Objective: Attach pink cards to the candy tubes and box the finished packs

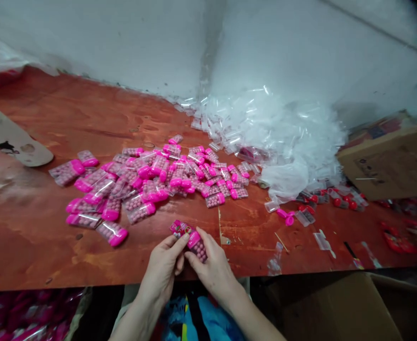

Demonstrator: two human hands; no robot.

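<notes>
At the table's front edge, my right hand [215, 267] grips a small clear candy box [199, 248] with a pink cap and round pink candies inside. Thumb and fingers of my left hand [164, 267] pinch a pink printed label [179, 228], which lies against the capped end of that box. Whether the label is fixed to the box I cannot tell. Beyond my hands spreads a heap of similar filled candy boxes [158, 173] with pink caps, lying in all directions.
Clear plastic boxes [265, 123] pile up against the wall. A cardboard carton [389, 161] stands at the right, near red-capped boxes [350, 199]. Loose pink caps [286, 216] lie closer. A pale flat board [13, 137] juts in from the left. Pink packs [31, 315] fill a container below the table.
</notes>
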